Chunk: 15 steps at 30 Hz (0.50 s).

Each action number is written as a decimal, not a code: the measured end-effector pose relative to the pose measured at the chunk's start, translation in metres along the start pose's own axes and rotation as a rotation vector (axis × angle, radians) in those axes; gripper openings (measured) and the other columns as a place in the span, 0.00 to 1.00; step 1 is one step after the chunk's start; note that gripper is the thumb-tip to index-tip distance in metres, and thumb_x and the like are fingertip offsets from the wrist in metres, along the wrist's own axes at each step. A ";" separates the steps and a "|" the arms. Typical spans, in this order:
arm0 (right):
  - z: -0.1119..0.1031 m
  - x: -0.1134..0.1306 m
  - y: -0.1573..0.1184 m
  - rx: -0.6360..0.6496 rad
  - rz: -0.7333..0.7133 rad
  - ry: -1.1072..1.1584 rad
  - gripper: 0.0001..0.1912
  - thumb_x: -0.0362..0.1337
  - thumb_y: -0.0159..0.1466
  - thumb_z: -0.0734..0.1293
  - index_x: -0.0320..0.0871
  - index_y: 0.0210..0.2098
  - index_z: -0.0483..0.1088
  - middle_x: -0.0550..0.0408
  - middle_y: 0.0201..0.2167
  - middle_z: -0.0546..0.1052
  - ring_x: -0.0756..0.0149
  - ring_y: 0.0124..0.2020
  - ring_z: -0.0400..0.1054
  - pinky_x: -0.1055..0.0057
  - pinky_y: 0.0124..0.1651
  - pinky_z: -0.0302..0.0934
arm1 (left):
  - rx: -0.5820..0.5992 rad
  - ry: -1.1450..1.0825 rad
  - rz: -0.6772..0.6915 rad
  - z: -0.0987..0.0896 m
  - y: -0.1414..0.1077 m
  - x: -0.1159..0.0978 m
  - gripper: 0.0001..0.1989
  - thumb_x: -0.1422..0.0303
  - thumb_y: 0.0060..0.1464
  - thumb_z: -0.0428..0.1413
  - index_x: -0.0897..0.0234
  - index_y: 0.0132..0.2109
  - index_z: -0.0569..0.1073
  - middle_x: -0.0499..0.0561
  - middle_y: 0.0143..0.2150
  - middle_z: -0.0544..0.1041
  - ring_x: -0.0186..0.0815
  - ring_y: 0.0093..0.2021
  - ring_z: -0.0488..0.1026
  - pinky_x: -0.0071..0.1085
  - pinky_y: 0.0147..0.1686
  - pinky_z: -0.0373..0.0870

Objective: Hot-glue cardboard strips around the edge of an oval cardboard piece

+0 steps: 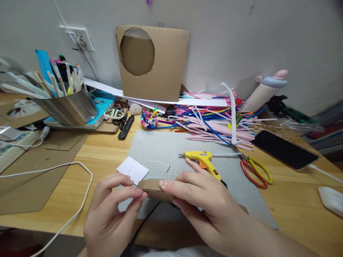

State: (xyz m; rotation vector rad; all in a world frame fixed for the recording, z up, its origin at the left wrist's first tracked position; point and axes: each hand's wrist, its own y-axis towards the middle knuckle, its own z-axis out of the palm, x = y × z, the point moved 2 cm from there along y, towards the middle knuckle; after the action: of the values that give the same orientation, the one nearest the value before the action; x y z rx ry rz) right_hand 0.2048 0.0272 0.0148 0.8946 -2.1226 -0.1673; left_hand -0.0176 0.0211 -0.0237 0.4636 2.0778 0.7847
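Note:
A small brown cardboard piece (154,185) is held between both hands above the front of a grey cutting mat (158,150). My left hand (114,210) pinches its left end between thumb and index finger. My right hand (200,200) grips its right part, with the thumb below and fingers on top, partly hiding it. A white paper square (133,170) lies on the mat's left edge, behind my left hand. Just beyond my right fingers, a yellow glue gun (203,160) rests on its side, its nozzle pointing left.
Red-and-yellow scissors (254,171) and a phone (286,148) lie at right. Pipe cleaners (214,121) are heaped behind the mat. A cardboard panel with a round hole (168,64) leans on the wall. A metal cup (72,109) stands left; a white cable (87,192) loops nearby.

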 end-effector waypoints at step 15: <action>0.001 0.000 -0.001 0.002 0.014 0.000 0.25 0.23 0.69 0.61 0.50 0.61 0.68 0.57 0.38 0.76 0.66 0.38 0.72 0.46 0.69 0.51 | -0.068 -0.110 -0.149 0.011 -0.029 0.021 0.10 0.76 0.60 0.60 0.56 0.45 0.75 0.47 0.42 0.76 0.35 0.44 0.75 0.33 0.46 0.74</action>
State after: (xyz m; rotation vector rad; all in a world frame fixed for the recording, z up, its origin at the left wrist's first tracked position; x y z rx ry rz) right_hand 0.2052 0.0264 0.0138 0.8813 -2.1286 -0.1576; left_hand -0.0220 0.0157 -0.0600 0.3040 1.9522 0.7227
